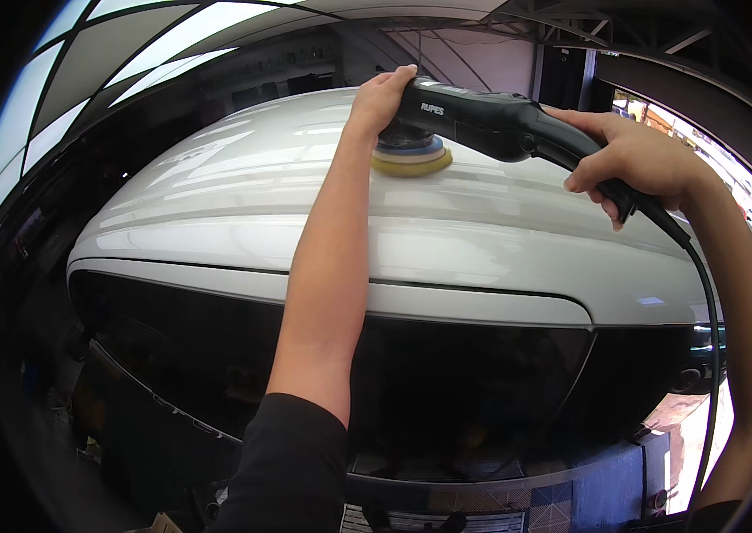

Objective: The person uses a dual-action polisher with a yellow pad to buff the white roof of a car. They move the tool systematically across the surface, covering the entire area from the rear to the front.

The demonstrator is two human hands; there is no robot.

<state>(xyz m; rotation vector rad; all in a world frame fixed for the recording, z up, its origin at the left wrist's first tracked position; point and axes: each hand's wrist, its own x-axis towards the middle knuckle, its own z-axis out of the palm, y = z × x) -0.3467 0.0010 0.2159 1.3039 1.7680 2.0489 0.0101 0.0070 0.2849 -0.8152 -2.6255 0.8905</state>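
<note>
A black Rupes electric polisher (482,120) lies across the upper middle of the view, its yellow foam pad (414,164) against the white car roof (256,186). Around the head end of the tool my left hand (382,100) is closed, its arm stretched over the side of the car. My right hand (636,156) grips the rear handle, fingers underneath near the trigger. A black power cord (709,300) runs from the handle down past my right forearm. The pad's left edge is partly hidden by my left wrist.
Below the roof edge are the car's dark side windows (469,393). Under them, a bluish surface (606,483) and a patterned floor (502,500) show at the bottom. Lit ceiling panels (36,100) hang at upper left. Bright daylight and parked vehicles show through an opening at the right.
</note>
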